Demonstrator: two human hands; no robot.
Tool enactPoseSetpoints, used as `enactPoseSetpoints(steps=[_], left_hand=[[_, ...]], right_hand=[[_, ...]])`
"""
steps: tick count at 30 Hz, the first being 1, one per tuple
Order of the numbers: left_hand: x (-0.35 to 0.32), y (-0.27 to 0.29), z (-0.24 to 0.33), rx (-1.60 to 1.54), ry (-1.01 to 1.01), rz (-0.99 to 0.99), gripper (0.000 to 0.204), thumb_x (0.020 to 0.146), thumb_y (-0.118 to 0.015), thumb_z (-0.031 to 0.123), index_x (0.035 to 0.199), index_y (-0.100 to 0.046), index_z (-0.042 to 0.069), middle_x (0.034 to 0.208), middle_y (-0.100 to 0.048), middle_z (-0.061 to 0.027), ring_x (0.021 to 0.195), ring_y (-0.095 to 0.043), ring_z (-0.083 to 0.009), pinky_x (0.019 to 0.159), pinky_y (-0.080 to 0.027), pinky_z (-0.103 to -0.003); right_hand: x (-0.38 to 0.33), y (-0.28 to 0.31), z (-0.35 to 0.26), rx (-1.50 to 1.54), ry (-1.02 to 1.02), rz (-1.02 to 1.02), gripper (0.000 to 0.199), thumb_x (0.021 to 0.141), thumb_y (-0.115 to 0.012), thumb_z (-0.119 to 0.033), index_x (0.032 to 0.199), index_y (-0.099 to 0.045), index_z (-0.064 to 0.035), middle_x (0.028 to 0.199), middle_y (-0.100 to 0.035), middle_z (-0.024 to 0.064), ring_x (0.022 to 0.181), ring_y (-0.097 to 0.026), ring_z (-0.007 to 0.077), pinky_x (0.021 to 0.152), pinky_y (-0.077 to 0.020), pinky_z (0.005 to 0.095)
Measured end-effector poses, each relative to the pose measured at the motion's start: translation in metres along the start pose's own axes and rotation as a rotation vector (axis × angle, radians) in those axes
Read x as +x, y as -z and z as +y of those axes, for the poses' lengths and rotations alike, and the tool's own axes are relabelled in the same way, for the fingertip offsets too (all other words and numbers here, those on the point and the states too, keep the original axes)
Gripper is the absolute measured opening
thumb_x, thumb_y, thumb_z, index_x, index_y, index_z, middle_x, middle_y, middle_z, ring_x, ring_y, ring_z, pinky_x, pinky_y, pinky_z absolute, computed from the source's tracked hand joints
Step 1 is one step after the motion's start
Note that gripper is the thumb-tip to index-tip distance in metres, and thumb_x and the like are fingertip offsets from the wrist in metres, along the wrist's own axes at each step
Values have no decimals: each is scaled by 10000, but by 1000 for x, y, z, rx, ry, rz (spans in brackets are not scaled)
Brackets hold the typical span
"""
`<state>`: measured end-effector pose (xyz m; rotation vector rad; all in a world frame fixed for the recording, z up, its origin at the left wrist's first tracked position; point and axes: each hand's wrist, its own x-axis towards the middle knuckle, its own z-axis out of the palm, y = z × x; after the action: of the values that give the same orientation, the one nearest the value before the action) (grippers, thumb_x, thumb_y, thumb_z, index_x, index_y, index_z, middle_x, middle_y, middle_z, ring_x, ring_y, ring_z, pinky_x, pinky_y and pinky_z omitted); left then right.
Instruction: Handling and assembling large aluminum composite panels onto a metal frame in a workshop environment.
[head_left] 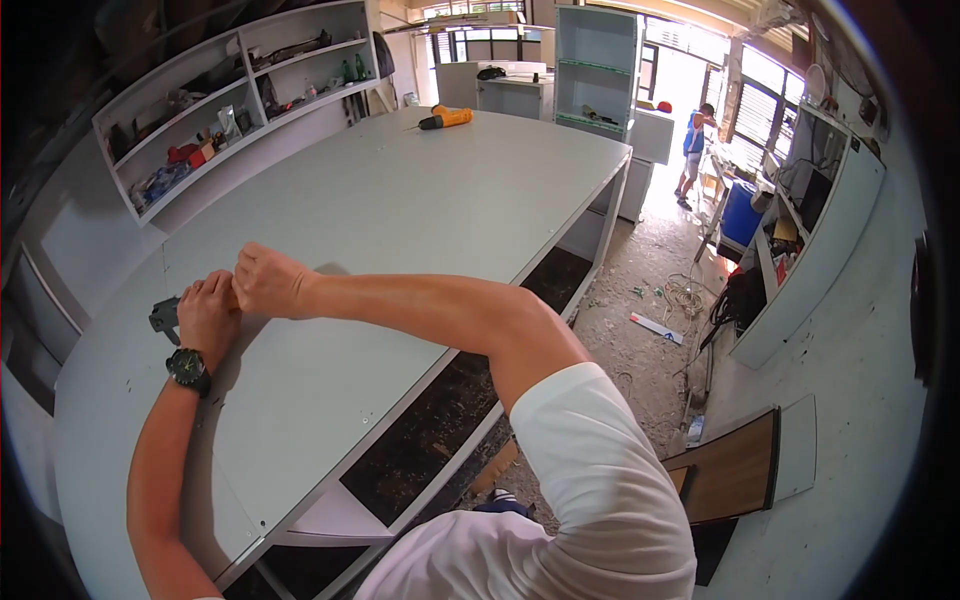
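My left hand (208,312), below which a black wristwatch (187,368) shows, is closed at the left part of a large pale grey panel (400,200). A dark grey angular tool (163,318) sticks out on its left side; its exact kind is hidden by the fingers. Pressed close beside the left hand, my right hand (268,281) is a fist. A bit of orange shows between the two hands. Whatever the right fist grips is hidden. Farther back on the panel lies an orange and black cordless drill (447,118), apart from both hands.
The panel tops a cabinet frame with open dark compartments (430,430) on its near side. Wall shelves (240,90) with tools stand at far left. Right, the dusty floor holds a coiled cable (685,295) and a blue barrel (740,210). Another person (692,150) stands in the background.
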<state>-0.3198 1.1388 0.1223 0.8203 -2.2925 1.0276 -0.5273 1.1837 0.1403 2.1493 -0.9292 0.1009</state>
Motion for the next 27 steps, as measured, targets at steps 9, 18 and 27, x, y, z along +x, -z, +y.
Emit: enactPoseSetpoints(steps=[9, 18, 27], left_hand=[[48, 77, 26, -139, 9, 433, 698, 653, -806, 103, 1304, -560, 49, 1240, -655, -146, 914, -664, -359, 842, -547, -422], [15, 35, 7, 28, -148, 8, 502, 831, -704, 98, 1320, -615, 29, 1387, -619, -97, 1180, -612, -343, 1034, -498, -475], [155, 144, -7, 398, -599, 470, 610, 816, -740, 85, 1393, -575, 197, 1594, -468, 105, 1535, -375, -262, 1325, -205, -585]], right_hand=[[-29, 27, 15, -388, -112, 673, 713, 892, -640, -201, 1533, -425, 26, 1438, -533, 273, 1356, -466, 415, 1146, -332, 488], [-23, 13, 7, 131, -279, 284, 780, 911, -688, -314, 1518, -389, 75, 1093, -725, 193, 1014, -670, 364, 971, -441, 433], [-60, 117, 64, 705, -725, 602, 375, 890, -696, -297, 1033, -607, 38, 821, -737, 211, 696, -694, 443, 616, -524, 491]])
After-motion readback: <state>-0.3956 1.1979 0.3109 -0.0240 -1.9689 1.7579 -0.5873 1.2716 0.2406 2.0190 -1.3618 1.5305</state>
